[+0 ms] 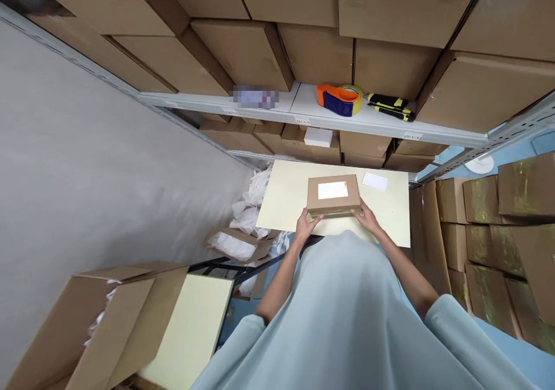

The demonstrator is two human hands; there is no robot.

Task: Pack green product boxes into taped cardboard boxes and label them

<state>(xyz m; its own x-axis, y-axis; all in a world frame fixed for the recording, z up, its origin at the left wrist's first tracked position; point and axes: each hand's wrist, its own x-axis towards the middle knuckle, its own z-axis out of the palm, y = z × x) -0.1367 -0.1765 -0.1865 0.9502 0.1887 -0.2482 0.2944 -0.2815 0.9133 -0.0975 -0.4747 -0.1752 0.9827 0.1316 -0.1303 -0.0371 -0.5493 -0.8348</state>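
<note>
The cardboard box (333,203) is at the pale yellow table (286,205), towards the person's side, with a white label (333,190) on its upper face and a white card (375,181) lying just beside it on the right. The left hand (307,225) is partly open around the near left corner, its thumb along the near side; the right hand (366,216) holds the near right corner in a similar half-open grip. Whether the box's underside rests fully on the table, I cannot tell. It looks stiff, with crisp edges and flat faces, so it should keep its shape under light pressure and slip little against bare skin, though the label may be slicker. It is probably light enough for 2 hands, but the contents are hidden, so weight and fragility are uncertain. The surest hold is probably low on the 2 short sides, clear of the label
</note>
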